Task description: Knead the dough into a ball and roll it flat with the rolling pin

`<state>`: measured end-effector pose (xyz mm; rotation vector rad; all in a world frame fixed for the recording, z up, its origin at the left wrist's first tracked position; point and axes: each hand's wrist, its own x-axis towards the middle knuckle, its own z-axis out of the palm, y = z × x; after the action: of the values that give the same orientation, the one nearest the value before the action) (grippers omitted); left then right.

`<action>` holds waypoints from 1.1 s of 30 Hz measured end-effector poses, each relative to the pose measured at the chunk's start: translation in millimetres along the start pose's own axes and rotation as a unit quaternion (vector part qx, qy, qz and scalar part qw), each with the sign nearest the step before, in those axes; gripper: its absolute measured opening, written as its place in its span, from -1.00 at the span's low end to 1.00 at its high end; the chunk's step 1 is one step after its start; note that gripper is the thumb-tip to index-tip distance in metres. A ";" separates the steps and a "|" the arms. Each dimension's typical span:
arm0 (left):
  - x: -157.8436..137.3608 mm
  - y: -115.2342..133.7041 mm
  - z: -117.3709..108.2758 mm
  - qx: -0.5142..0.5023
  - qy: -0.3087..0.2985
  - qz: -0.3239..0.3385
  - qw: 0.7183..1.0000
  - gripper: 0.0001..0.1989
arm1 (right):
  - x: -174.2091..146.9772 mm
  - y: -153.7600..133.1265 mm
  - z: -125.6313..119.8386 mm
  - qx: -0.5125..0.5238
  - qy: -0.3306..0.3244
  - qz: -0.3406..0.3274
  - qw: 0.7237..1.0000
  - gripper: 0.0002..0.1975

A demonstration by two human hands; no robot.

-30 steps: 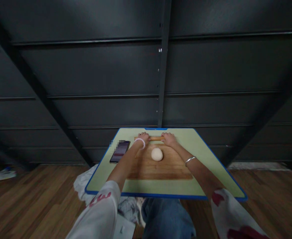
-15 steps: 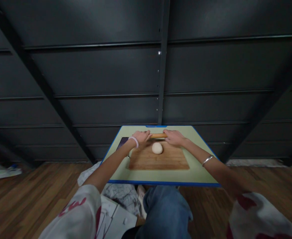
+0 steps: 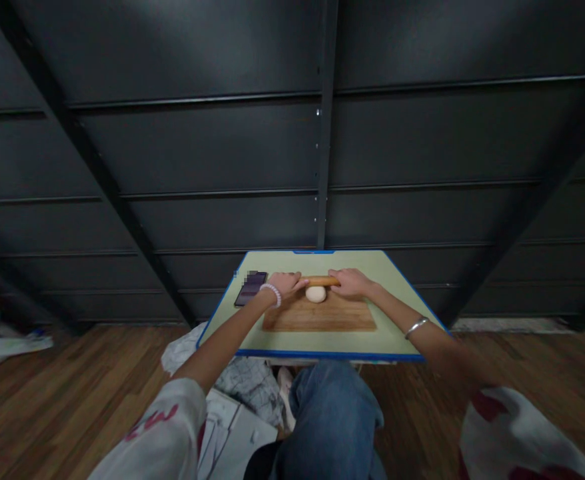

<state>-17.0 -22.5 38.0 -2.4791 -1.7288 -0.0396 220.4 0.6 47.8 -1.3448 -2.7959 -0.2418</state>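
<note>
Over the far part of a grained, rectangular wooden board (image 3: 320, 318), the left hand (image 3: 286, 284) is gripping one end of a smooth, cylindrical rolling pin (image 3: 321, 281) with curled fingers — the right hand (image 3: 353, 283) is clasping the other end likewise. A pale, rounded dough ball (image 3: 316, 295) is resting on the board's far half, the pin overlapping it in view. Left of the board, a flat, dark-screened phone (image 3: 249, 293) is lying on the blue-edged worktop (image 3: 395, 337).

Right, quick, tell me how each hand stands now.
Left hand: grip closed on the left part of the rolling pin.
Right hand: grip closed on the right part of the same rolling pin.
</note>
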 end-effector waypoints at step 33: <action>-34.3 24.3 27.8 0.025 0.150 0.002 0.988 -0.67 | -22.8 -24.2 48.4 0.022 0.176 0.027 0.984 -0.74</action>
<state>-7.4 -59.6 5.3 -2.3000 -1.5788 -0.3450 217.8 -24.5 -5.2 -1.2281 -2.4555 -0.3728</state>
